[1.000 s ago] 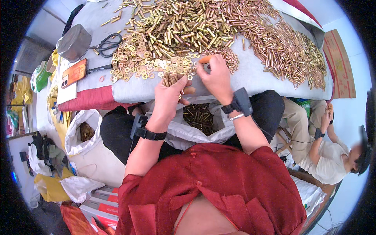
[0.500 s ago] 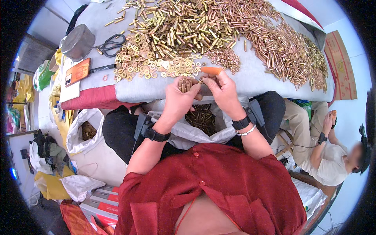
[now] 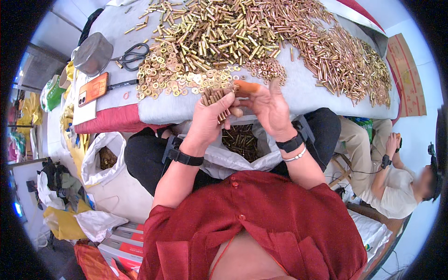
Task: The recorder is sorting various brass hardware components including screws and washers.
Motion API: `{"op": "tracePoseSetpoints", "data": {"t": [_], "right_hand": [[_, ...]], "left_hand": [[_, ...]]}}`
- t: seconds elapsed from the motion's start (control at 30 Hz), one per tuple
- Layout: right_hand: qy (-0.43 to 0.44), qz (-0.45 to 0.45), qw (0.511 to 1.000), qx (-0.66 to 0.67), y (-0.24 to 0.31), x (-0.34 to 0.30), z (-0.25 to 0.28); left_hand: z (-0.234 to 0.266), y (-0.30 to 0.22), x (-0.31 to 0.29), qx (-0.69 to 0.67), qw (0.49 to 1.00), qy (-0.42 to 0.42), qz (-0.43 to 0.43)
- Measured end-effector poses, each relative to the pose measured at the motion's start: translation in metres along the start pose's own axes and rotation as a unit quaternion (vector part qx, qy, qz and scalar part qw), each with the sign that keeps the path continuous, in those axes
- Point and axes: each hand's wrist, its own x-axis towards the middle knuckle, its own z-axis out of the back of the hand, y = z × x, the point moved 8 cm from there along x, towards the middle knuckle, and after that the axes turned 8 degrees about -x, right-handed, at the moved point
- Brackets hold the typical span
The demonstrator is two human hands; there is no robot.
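A bundle of slim copper-coloured metal sleeves (image 3: 213, 97) fills my left hand (image 3: 207, 117), whose fingers are wrapped round it. My right hand (image 3: 272, 112) is beside it, the thumb held well apart from the fingers. An orange finger cover (image 3: 247, 87) sits on its index finger, which reaches to the bundle's far side; the other fingertips lie against my left fingers. I see nothing held in the right palm. Just beyond the hands, flat brass-coloured washers (image 3: 179, 79) are spread on the cloth-covered table (image 3: 163, 108). A smaller group of rings (image 3: 268, 70) lies right of them.
Brass sleeves (image 3: 228, 35) and thinner coppery pieces (image 3: 345, 63) are heaped behind. At left are black scissors (image 3: 135, 55), a metal bowl (image 3: 93, 53) and an orange phone (image 3: 93, 87). An open white sack (image 3: 235, 161) of metal pieces stands between my knees. Another person (image 3: 394, 186) sits at right.
My right thumb has come away from its fingers, and those fingers now rest against the bundle. The bundle has tilted in my left hand, showing more of the sleeves' sides.
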Motion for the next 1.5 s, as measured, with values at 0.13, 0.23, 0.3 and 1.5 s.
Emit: {"op": "tracePoseSetpoints", "data": {"t": [0.13, 0.23, 0.3, 1.5], "right_hand": [[-0.125, 0.013, 0.991, -0.039, -0.018, -0.002, 0.046], [-0.094, 0.058, 0.993, -0.045, -0.009, 0.001, 0.012], [-0.083, 0.012, 0.996, 0.01, -0.017, 0.0, 0.025], [-0.081, 0.298, 0.701, -0.643, 0.049, -0.006, 0.009]], "left_hand": [[0.008, 0.002, 0.003, 0.01, 1.0, -0.009, -0.01], [0.008, 0.003, 0.001, 0.013, 1.0, -0.007, -0.01], [0.003, -0.002, 0.001, 0.0, 0.999, 0.027, -0.017], [0.011, 0.028, -0.008, 0.006, 0.989, -0.075, 0.126]]}}
